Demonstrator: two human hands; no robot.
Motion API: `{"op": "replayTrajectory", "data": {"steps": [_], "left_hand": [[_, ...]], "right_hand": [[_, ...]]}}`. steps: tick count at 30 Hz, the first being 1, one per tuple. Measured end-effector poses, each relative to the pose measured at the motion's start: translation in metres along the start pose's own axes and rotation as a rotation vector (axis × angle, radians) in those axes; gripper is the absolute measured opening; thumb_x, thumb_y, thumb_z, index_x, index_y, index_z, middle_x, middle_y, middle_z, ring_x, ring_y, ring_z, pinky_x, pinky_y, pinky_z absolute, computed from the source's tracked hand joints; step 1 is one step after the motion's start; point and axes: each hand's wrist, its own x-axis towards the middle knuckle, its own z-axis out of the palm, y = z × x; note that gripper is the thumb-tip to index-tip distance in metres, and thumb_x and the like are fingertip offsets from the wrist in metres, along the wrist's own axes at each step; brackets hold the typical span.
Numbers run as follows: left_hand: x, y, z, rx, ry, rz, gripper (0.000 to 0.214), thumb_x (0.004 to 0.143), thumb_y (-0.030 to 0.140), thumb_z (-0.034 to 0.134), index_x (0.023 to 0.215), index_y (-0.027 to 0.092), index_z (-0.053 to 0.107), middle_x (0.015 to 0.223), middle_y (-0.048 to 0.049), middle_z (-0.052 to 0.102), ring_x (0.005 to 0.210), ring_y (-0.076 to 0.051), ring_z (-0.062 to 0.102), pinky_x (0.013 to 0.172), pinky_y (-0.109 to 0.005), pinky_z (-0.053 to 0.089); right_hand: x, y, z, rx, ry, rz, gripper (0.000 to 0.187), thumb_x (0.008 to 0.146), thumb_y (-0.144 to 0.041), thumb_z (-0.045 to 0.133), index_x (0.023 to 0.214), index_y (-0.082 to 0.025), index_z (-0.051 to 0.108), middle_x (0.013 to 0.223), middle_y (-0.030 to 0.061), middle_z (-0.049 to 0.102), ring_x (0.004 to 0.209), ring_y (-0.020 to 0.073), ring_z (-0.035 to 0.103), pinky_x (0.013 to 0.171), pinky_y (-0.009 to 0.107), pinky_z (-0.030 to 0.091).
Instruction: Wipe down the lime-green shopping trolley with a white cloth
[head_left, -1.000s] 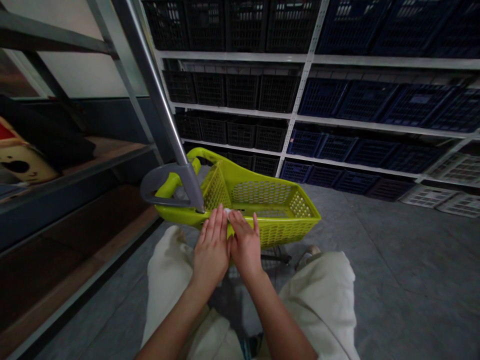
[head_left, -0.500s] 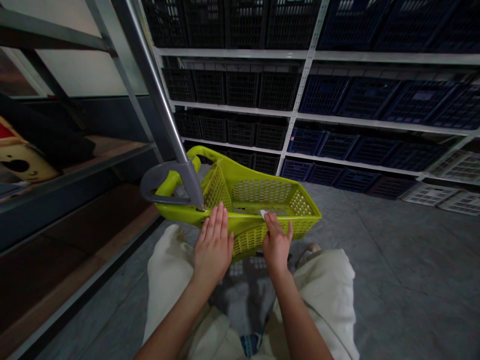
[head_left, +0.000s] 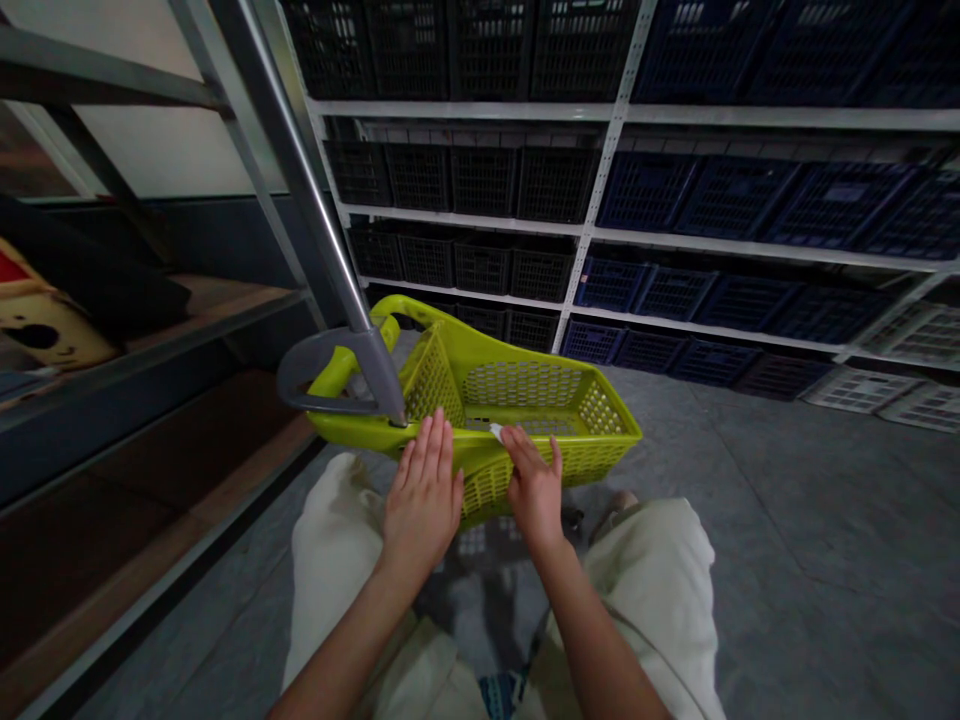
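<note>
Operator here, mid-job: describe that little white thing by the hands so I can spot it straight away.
Below the white shelves of black and blue crates, find the lime-green mesh basket beside the metal pole. At the basket's near edge, a small white scrap sits at the fingertips of the right hand. Nothing else on the basket is white.

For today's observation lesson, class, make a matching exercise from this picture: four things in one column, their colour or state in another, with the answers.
Things:
1. basket
2. crates on the right
3. left hand
4. right hand

Colour or state:
A. blue
B. fingers on a small white scrap
C. lime green
D. lying flat against the basket

Pairs: 1C, 2A, 3D, 4B
</note>
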Motion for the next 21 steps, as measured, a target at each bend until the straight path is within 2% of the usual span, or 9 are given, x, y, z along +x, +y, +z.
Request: {"op": "replayTrajectory", "data": {"steps": [3, 5, 8, 12, 15, 18, 21], "left_hand": [[0.000, 0.002, -0.001, -0.001, -0.002, -0.009, 0.070, 0.100, 0.027, 0.037, 0.160, 0.008, 0.007, 0.166, -0.0140, 0.020, 0.154, -0.027, 0.022, 0.124, -0.044, 0.023], [0.001, 0.003, -0.002, -0.002, -0.007, -0.013, 0.070, 0.100, 0.026, 0.037, 0.160, 0.008, 0.007, 0.166, -0.0138, 0.019, 0.154, -0.027, 0.021, 0.124, -0.044, 0.023], [0.000, 0.003, -0.003, 0.002, -0.016, -0.010, 0.069, 0.100, 0.026, 0.036, 0.160, 0.008, 0.008, 0.166, -0.0140, 0.019, 0.154, -0.027, 0.021, 0.124, -0.044, 0.023], [0.000, 0.002, -0.002, 0.001, -0.016, -0.013, 0.069, 0.099, 0.025, 0.037, 0.160, 0.007, 0.010, 0.166, -0.0141, 0.020, 0.154, -0.027, 0.021, 0.124, -0.044, 0.023], [0.001, 0.002, 0.000, 0.008, 0.001, -0.018, 0.070, 0.098, 0.024, 0.036, 0.160, 0.009, 0.007, 0.166, -0.0135, 0.020, 0.154, -0.027, 0.023, 0.124, -0.044, 0.023], [0.001, 0.002, 0.000, 0.011, -0.006, -0.020, 0.071, 0.099, 0.024, 0.037, 0.160, 0.009, 0.004, 0.167, -0.0132, 0.018, 0.154, -0.027, 0.023, 0.124, -0.044, 0.022], [0.001, 0.003, -0.001, 0.017, -0.018, -0.017, 0.070, 0.099, 0.026, 0.038, 0.160, 0.008, 0.008, 0.167, -0.0134, 0.019, 0.154, -0.027, 0.023, 0.124, -0.043, 0.022]], "right_hand": [[-0.009, 0.029, -0.003, -0.029, 0.063, 0.071, 0.076, 0.075, 0.004, 0.039, 0.140, -0.030, 0.056, 0.139, 0.0047, 0.064, 0.135, 0.0170, 0.054, 0.124, 0.052, 0.011], [-0.012, 0.032, -0.003, -0.020, 0.097, 0.122, 0.074, 0.076, 0.003, 0.037, 0.139, -0.029, 0.057, 0.140, 0.0057, 0.063, 0.136, 0.0181, 0.054, 0.123, 0.054, 0.012], [-0.007, 0.009, 0.001, 0.017, 0.088, 0.162, 0.071, 0.076, 0.003, 0.035, 0.136, -0.026, 0.059, 0.140, 0.0068, 0.063, 0.137, 0.0184, 0.053, 0.123, 0.053, 0.011], [0.010, -0.046, 0.006, 0.118, -0.052, 0.028, 0.071, 0.074, 0.003, 0.039, 0.139, -0.022, 0.056, 0.143, 0.0064, 0.061, 0.140, 0.0154, 0.049, 0.125, 0.043, 0.010], [0.016, -0.065, 0.007, 0.142, -0.092, -0.031, 0.073, 0.074, 0.002, 0.041, 0.141, -0.023, 0.053, 0.146, 0.0060, 0.059, 0.140, 0.0147, 0.048, 0.125, 0.042, 0.008], [0.013, -0.050, 0.003, 0.108, -0.108, -0.021, 0.077, 0.073, 0.005, 0.037, 0.142, -0.027, 0.052, 0.145, 0.0041, 0.059, 0.139, 0.0132, 0.049, 0.125, 0.045, 0.004], [0.003, -0.015, -0.004, 0.040, -0.085, 0.030, 0.080, 0.072, 0.007, 0.035, 0.142, -0.027, 0.052, 0.146, 0.0041, 0.058, 0.140, 0.0137, 0.048, 0.124, 0.048, 0.001]]}}
